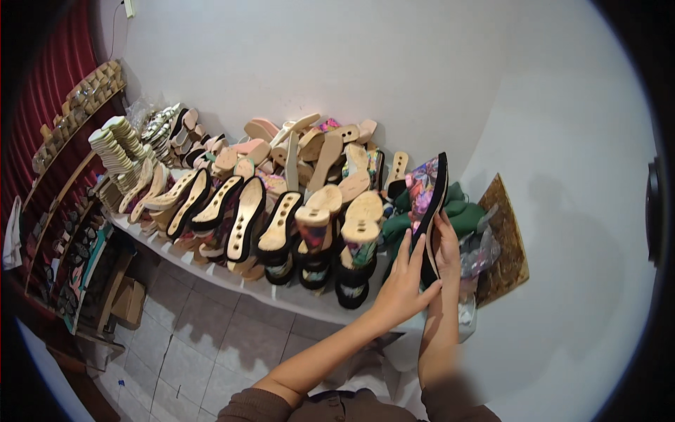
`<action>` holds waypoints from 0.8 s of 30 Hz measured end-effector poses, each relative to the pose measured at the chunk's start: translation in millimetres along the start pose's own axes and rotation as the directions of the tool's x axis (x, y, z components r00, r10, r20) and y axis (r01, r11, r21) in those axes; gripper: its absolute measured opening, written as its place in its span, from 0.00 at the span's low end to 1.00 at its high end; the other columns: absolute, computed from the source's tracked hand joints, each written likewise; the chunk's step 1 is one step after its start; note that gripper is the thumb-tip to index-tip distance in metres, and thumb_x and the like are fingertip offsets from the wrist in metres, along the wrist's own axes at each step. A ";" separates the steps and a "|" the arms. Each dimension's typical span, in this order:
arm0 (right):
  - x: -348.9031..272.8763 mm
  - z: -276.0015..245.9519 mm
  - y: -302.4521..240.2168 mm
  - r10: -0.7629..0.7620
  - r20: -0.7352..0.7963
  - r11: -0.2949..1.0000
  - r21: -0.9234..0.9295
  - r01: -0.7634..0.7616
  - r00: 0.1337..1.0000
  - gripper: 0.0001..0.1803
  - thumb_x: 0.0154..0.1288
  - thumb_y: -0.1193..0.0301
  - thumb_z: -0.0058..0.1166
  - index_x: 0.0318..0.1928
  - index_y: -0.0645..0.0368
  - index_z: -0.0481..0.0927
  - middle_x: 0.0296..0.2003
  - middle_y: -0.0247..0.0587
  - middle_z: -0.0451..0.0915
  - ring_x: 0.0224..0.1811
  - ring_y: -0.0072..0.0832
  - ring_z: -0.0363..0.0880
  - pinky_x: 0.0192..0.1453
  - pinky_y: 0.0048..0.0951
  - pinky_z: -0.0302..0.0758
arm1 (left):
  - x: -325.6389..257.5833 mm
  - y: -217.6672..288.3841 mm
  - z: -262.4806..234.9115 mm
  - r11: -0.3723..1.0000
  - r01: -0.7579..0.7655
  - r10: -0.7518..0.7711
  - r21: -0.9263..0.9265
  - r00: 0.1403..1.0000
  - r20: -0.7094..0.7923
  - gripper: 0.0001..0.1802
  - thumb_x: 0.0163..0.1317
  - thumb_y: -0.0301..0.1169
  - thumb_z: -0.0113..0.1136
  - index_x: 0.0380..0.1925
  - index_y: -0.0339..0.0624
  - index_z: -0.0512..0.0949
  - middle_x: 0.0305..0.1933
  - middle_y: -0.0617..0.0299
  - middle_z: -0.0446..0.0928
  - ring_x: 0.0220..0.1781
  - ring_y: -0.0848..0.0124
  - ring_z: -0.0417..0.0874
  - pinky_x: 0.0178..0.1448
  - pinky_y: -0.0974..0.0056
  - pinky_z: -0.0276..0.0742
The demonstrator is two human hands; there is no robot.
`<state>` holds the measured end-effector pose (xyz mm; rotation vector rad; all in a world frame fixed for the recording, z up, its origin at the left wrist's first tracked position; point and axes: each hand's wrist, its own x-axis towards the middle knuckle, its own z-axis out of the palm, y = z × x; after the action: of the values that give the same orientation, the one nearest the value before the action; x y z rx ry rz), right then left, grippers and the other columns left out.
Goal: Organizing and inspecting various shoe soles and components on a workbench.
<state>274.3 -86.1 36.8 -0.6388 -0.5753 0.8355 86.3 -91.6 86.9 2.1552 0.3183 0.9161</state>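
Near the right end of the table I hold up a sandal [425, 184] with a colourful floral upper and a black-edged sole. It stands on edge, tilted, its floral part pointing up. My left hand [402, 283] presses its fingers against the lower part of the sole. My right hand [446, 246] is wrapped round the other side, its fingers partly hidden by the sole. Close to the left hand are wedge sandals [362, 218] stacked sole up, with pale bottoms and floral straps. Green cloth [462, 216] lies behind the right hand.
A row of upturned soles [246, 219] runs along the table's front edge, with a heap of sandals [309, 151] behind. Stacked white soles [119, 148] stand at the left end. Shelves [70, 190] with footwear stand farther left. A brown board [505, 243] leans against the right wall.
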 end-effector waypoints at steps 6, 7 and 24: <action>-16.3 82.1 -15.8 -0.018 0.070 1.000 -0.008 0.018 0.997 0.14 0.67 0.71 0.41 0.51 0.62 0.68 0.45 0.45 0.76 0.48 0.34 0.76 0.52 0.32 0.73 | -10.9 25.0 -65.3 0.991 -0.119 0.122 0.056 0.992 -0.042 0.46 0.49 0.40 0.64 0.63 0.34 0.50 0.67 0.39 0.45 0.67 0.45 0.52 0.65 0.54 0.57; -16.3 97.2 -20.0 -0.025 0.098 1.000 0.008 0.025 0.995 0.13 0.67 0.71 0.42 0.50 0.61 0.69 0.44 0.44 0.76 0.47 0.31 0.76 0.51 0.31 0.73 | -10.8 29.7 -79.1 0.985 -0.153 0.157 0.081 0.987 -0.046 0.47 0.48 0.41 0.65 0.62 0.34 0.51 0.67 0.40 0.46 0.67 0.46 0.53 0.64 0.54 0.58; 57.7 228.3 -7.6 0.238 0.265 0.848 -0.526 -0.067 0.934 0.18 0.64 0.60 0.46 0.51 0.55 0.66 0.39 0.31 0.75 0.40 0.22 0.73 0.44 0.27 0.68 | -13.0 -20.7 -205.8 0.983 -0.172 0.134 -0.065 0.910 -0.392 0.44 0.35 0.27 0.73 0.54 0.40 0.59 0.60 0.50 0.60 0.60 0.63 0.65 0.60 0.62 0.65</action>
<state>153.4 21.5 207.9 -1.0563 -1.0777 0.9547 -65.7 29.5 158.8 1.9194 0.2904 1.4237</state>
